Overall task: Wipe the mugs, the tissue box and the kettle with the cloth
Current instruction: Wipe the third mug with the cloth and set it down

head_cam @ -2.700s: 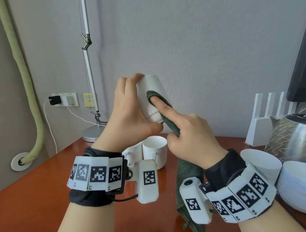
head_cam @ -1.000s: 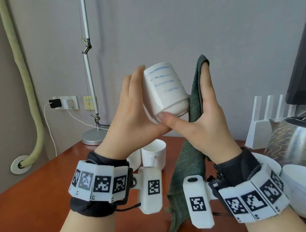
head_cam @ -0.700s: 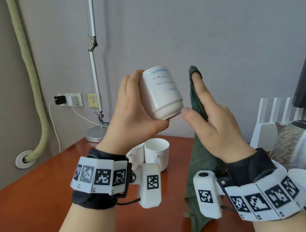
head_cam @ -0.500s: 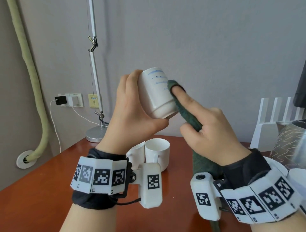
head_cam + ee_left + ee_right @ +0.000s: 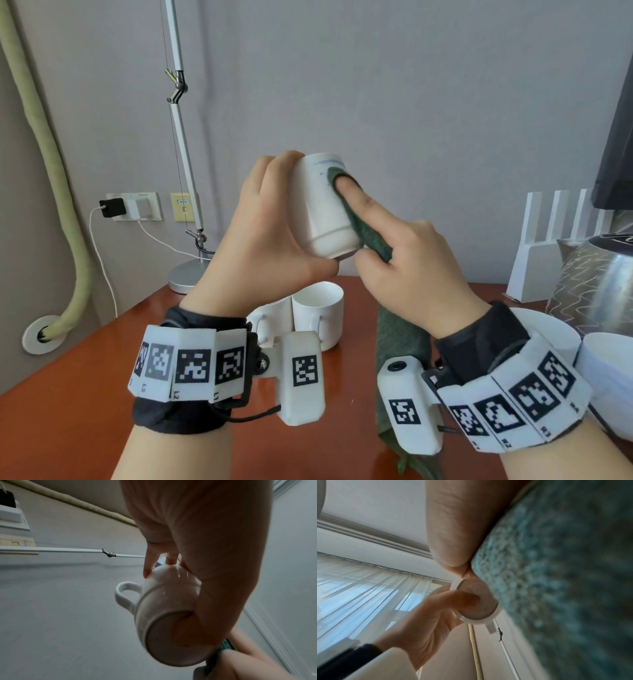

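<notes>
A white mug [image 5: 323, 209] is gripped in the curled left hand [image 5: 270, 240], base tilted toward the thumb, so its wall is exposed. The green cloth [image 5: 368, 233] is pinched by the right hand [image 5: 407, 263] and pressed under the extended forefinger for wiping.

soft, even daylight filled the head view, sharp and bent at its edges. the right wrist view showed bright light through a sheer curtain [image 5: 368, 588], with the cloth [image 5: 565, 588] a close blur. the left wrist view was dimmer, the left hand [image 5: 205, 547] shadowed and soft.
</notes>
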`<state>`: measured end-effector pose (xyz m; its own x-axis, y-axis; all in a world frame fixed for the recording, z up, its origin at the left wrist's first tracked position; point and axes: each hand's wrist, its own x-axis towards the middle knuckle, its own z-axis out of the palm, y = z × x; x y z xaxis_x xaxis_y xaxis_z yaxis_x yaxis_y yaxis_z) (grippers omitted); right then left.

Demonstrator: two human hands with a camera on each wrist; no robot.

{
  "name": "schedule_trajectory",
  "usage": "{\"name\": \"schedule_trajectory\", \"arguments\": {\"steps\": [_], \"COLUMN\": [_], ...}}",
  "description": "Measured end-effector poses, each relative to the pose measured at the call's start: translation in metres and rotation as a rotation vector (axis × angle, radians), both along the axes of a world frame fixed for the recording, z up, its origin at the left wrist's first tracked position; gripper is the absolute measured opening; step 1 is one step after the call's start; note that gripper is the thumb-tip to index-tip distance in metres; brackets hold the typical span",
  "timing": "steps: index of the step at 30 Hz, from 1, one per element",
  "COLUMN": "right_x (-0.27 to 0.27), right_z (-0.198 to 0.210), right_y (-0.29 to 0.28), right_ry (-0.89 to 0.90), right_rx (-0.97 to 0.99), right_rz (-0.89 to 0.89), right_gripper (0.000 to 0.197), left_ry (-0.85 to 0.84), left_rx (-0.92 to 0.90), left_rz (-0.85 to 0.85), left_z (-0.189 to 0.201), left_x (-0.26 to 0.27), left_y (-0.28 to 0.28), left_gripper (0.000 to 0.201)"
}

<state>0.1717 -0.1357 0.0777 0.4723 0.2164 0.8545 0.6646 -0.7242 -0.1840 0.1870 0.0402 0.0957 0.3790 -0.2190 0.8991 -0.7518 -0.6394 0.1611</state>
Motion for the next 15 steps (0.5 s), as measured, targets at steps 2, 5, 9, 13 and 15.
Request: {"name": "schedule_trajectory", "arguments": {"steps": [2,5,9,13,15], "right_x": [0.002,0.003,0.004,0.0,-0.001], "right_z": [0.0,-0.005,-0.011,-0.009,-0.006], "right_y": [-0.002,0.003,0.01,0.014,0.011], "right_ry": [0.019,0.042,0.019,-0.031,-0.042], "right_rx": [0.052,0.088,0.045,-0.027,-0.038], "right_rz": [0.047,0.093,0.098,0.075,0.022], "right_gripper": [0.08,0.082,0.078,0.072,0.074], "left_ry": [-0.015,-0.022,-0.006,0.012,0.008], "left_rx": [-0.04,-0.119,-0.123,-0.013,0.038], "left_rz": [-0.019,-0.01,0.048,0.049,0.03], "left_z": [0.001,0.002,0.001,-0.002,-0.002], "left_x": [-0.002,-0.003,0.002,0.004,0.005], "left_y": [0.0,0.004,0.009,0.002,-0.001], "left_gripper": [0.09,0.091,0.092,0.092,0.092]}}
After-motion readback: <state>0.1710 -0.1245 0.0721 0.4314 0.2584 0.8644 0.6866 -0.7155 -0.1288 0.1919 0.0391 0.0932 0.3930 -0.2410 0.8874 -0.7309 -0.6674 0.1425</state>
